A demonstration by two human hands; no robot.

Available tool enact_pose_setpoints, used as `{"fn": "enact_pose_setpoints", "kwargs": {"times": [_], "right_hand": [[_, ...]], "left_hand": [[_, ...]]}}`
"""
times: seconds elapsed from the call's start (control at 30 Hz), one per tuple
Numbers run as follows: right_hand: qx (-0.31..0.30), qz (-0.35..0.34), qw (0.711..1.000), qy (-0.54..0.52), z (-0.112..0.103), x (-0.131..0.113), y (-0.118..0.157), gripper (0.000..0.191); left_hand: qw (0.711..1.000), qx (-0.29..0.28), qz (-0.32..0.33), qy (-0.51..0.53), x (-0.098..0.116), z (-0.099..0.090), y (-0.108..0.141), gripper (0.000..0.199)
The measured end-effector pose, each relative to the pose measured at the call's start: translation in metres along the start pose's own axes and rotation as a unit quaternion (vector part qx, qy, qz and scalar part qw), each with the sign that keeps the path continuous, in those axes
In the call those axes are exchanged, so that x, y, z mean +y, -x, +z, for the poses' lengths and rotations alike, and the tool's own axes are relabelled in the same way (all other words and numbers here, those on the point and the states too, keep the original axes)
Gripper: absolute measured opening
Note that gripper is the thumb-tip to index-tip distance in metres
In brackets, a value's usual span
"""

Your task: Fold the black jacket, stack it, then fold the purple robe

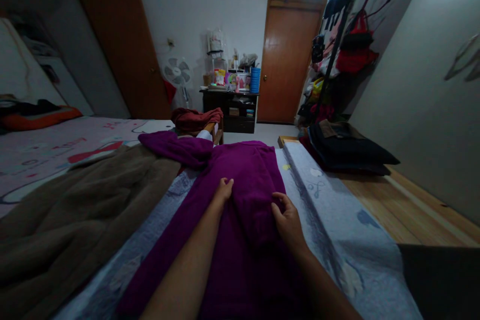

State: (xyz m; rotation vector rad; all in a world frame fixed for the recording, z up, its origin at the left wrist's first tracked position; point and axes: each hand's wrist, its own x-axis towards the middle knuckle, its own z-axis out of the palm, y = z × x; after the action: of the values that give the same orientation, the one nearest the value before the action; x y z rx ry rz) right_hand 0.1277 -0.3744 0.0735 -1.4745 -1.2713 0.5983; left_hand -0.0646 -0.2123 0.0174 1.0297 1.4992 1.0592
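A purple long-sleeved top (240, 165) lies spread out in front of me, with one sleeve (257, 210) folded in over its body. Its other sleeve (176, 147) reaches out to the left. My left hand (224, 191) is at the inner edge of the folded sleeve, with its thumb and fingers closed on the cloth. At the garment's right edge is my right hand (288, 217), touching the fabric with its thumb and bent fingers apart. Some of the fingertips are hidden.
A brown fleecy garment (97, 200) lies to the left on a pink patterned sheet (45, 147). Folded dark clothes (348, 147) rest on wooden boards (397, 205) at right. Beyond are a reddish cloth (197, 119), a fan (177, 71) and a black cabinet (228, 122).
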Motion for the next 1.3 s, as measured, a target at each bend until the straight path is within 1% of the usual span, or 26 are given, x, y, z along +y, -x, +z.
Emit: {"fn": "enact_pose_setpoints", "kwargs": {"times": [0.13,0.2,0.27,0.33,0.43,0.5,0.57,0.67,0.73,0.83,0.93,1.03,1.1,1.2,1.3], "right_hand": [[0.009,0.024,1.000,-0.007,-0.014,0.003,0.020,0.030],[0.012,0.030,0.999,-0.005,-0.019,0.007,0.027,0.030],[0.010,0.038,0.999,0.002,-0.024,0.012,0.033,0.033],[-0.009,0.046,0.999,0.011,-0.028,0.017,0.038,0.041],[-0.078,0.040,0.996,0.018,-0.031,0.021,0.045,0.058],[-0.117,0.037,0.992,0.018,-0.034,0.021,0.047,0.063],[-0.130,0.046,0.990,0.011,-0.037,0.017,0.047,0.058],[-0.119,0.061,0.991,-0.008,-0.044,0.010,0.046,0.044],[-0.115,0.067,0.991,-0.012,-0.048,0.007,0.046,0.039],[-0.123,0.089,0.988,0.005,-0.053,0.007,0.051,0.038],[-0.131,0.113,0.985,0.009,-0.055,0.012,0.058,0.037],[-0.151,0.124,0.980,-0.038,-0.055,0.016,0.064,0.041],[-0.169,0.145,0.973,-0.054,-0.055,0.019,0.068,0.045],[-0.204,0.172,0.964,-0.007,-0.055,0.022,0.071,0.046],[-0.214,0.156,0.964,0.038,-0.055,0.019,0.072,0.043]], "left_hand": [[0.991,-0.096,-0.078,0.057,0.001,0.006,0.017,0.036],[0.982,-0.131,-0.105,0.084,0.001,0.009,0.024,0.038],[0.975,-0.152,-0.116,0.113,0.003,0.012,0.029,0.041],[0.970,-0.156,-0.109,0.150,0.005,0.016,0.033,0.047],[0.964,-0.144,-0.081,0.207,0.010,0.022,0.035,0.064],[0.961,-0.138,-0.066,0.232,0.013,0.026,0.036,0.070],[0.957,-0.136,-0.054,0.250,0.014,0.029,0.035,0.066],[0.954,-0.136,-0.043,0.265,0.014,0.033,0.032,0.046],[0.954,-0.131,-0.037,0.267,0.012,0.034,0.029,0.036],[0.958,-0.125,-0.030,0.257,0.011,0.035,0.025,0.030],[0.965,-0.125,-0.021,0.229,0.013,0.036,0.023,0.032],[0.974,-0.128,-0.002,0.185,0.015,0.036,0.023,0.041],[0.981,-0.126,0.013,0.146,0.014,0.036,0.023,0.048],[0.990,-0.121,0.023,0.067,0.008,0.036,0.024,0.059],[0.992,-0.122,0.027,-0.010,0.003,0.035,0.026,0.068]]}}
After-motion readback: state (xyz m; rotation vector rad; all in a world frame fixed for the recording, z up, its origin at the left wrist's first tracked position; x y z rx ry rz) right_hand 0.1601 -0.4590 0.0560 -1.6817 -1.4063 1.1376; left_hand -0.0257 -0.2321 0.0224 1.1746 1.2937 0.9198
